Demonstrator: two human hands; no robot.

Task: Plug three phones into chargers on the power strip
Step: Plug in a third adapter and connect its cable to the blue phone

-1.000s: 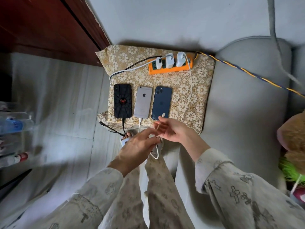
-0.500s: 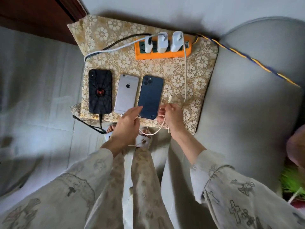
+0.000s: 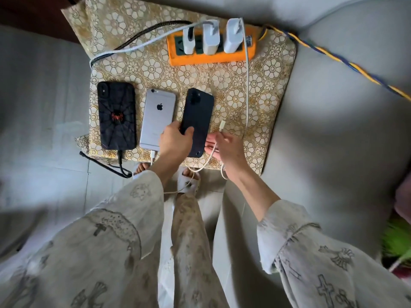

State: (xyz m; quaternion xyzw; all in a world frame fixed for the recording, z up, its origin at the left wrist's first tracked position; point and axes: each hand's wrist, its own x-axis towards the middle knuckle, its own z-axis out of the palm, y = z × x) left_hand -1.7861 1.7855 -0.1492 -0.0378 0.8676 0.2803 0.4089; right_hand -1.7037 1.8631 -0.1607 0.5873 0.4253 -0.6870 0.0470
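Note:
Three phones lie face down on a gold floral mat (image 3: pixel 244 85). The black spider-case phone (image 3: pixel 116 115) has a black cable in its bottom port, and the silver phone (image 3: pixel 157 118) has a white cable plugged in. My left hand (image 3: pixel 175 141) grips the dark blue phone (image 3: pixel 198 121) by its lower left edge. My right hand (image 3: pixel 224 147) pinches the white cable (image 3: pixel 247 85), whose free plug (image 3: pixel 222 125) points up beside that phone. An orange power strip (image 3: pixel 211 56) at the back holds three white chargers (image 3: pixel 210 38).
The mat lies on a grey cushioned seat (image 3: pixel 333 141). A blue and yellow braided cord (image 3: pixel 355 70) runs from the strip to the right. Grey floor (image 3: pixel 44 130) is on the left, with my sandalled feet (image 3: pixel 189 181) below the mat's front edge.
My left hand moved from the cables at the mat's edge onto the dark blue phone and took hold of it. My right hand kept the white cable, its plug now beside the phone.

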